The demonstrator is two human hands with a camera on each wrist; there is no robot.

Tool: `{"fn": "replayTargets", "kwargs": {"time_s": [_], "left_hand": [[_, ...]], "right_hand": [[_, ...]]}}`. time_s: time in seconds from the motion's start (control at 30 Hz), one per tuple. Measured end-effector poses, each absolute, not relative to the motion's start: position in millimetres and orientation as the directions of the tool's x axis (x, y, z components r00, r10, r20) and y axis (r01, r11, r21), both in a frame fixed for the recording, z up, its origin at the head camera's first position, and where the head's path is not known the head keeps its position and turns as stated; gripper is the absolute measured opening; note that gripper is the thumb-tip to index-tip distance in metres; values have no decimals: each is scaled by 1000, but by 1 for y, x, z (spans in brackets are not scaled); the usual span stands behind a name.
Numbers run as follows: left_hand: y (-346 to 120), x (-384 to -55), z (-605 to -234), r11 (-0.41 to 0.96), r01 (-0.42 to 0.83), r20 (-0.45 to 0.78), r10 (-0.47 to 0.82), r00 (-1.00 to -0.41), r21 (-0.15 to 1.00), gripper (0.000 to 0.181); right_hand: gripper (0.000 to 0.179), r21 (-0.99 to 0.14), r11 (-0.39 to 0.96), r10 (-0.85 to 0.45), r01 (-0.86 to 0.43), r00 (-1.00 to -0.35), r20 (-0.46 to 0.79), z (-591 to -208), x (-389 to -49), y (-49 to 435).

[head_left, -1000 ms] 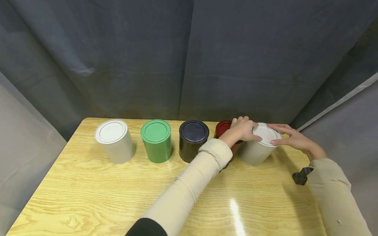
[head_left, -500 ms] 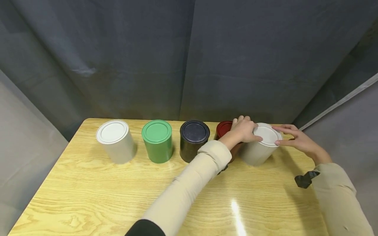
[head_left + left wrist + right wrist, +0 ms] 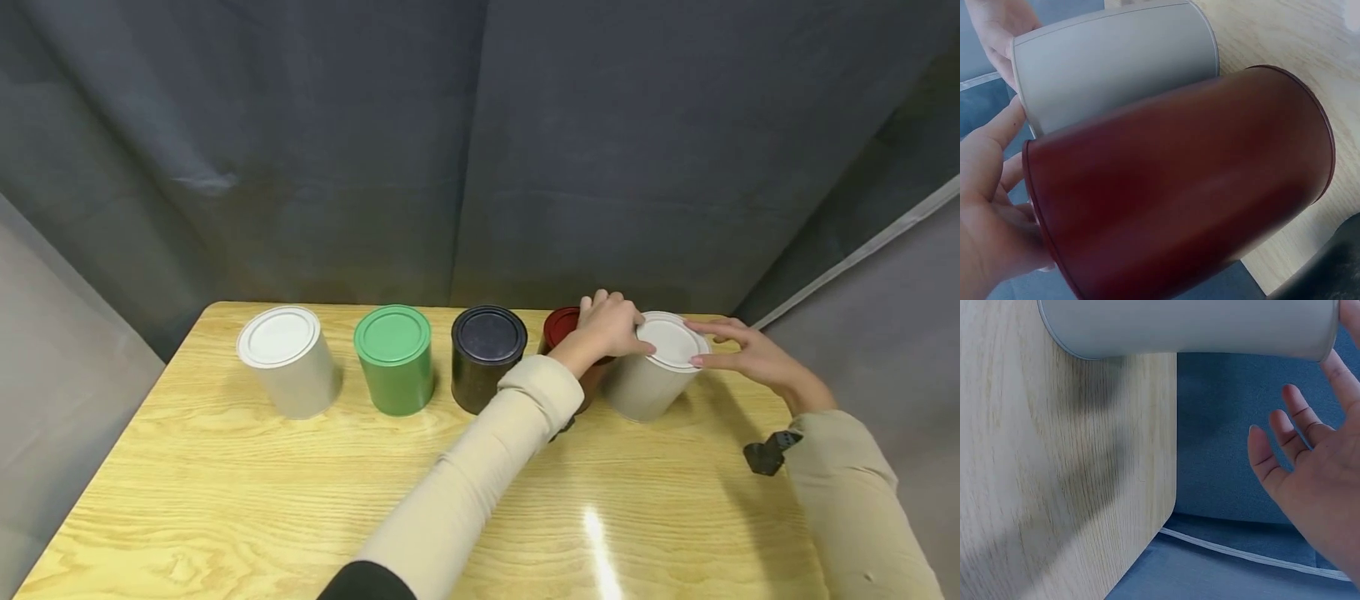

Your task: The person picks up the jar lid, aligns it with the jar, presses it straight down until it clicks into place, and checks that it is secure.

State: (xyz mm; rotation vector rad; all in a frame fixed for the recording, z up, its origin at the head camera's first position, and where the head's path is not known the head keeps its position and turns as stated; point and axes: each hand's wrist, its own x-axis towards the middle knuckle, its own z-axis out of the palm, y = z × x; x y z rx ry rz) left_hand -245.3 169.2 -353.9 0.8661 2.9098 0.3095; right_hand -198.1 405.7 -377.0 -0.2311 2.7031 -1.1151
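Observation:
An off-white can (image 3: pixel 647 390) with a flat lid stands upright at the right end of the row. My left hand (image 3: pixel 606 327) reaches over the red can (image 3: pixel 560 322) and touches the left side of the off-white lid's rim with its thumb. From the other side, the thumb and index finger of my right hand (image 3: pixel 742 352) meet the same rim, spread apart. In the right wrist view its remaining fingers hang loose beside the off-white can (image 3: pixel 1197 325). The left wrist view shows the red can (image 3: pixel 1179 181) close against the off-white can (image 3: pixel 1116 62), with left fingers partly hidden behind its lid.
Further left along the back of the wooden table (image 3: pixel 300 500) stand a black can (image 3: pixel 489 342), a green can (image 3: pixel 396 358) and a white can (image 3: pixel 288 358). Dark curtains (image 3: pixel 337 167) hang right behind the table's back edge. A grey partition (image 3: pixel 900 333) rises at the right.
The head view has shifted slightly. Both hands stay at the off-white can's rim, and the cans keep their places.

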Motion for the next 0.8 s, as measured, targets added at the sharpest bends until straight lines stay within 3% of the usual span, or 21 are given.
{"fn": "replayTargets", "kwargs": {"time_s": [0.37, 0.8], "left_hand": [[170, -243, -358, 826, 532, -16, 544, -839, 188, 51], [167, -234, -352, 727, 624, 177, 600, -780, 286, 34]], "right_hand": [[62, -679, 730, -212, -84, -971, -108, -376, -195, 402], [39, -720, 667, -141, -190, -982, 128, -373, -182, 396]]}}
